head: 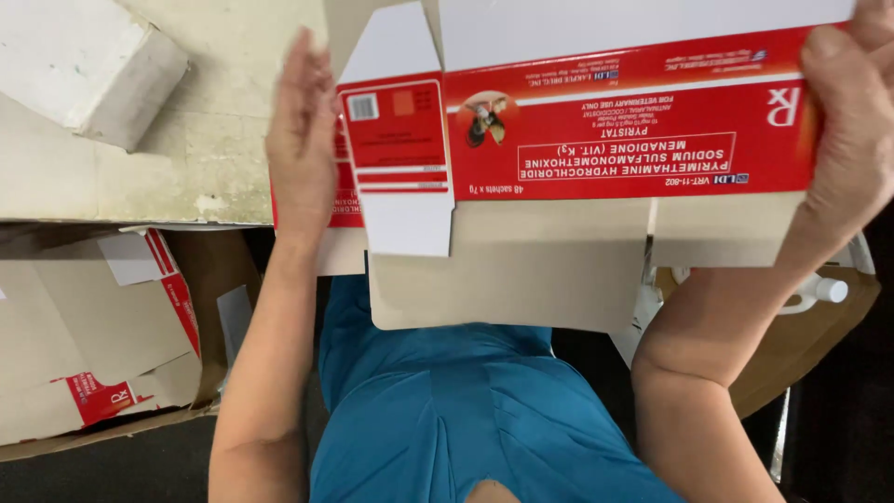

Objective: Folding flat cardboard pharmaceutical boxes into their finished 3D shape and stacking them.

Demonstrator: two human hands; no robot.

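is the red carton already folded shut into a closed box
No, the red carton is open, its flaps spread out, with the left hand and right hand at its ends.
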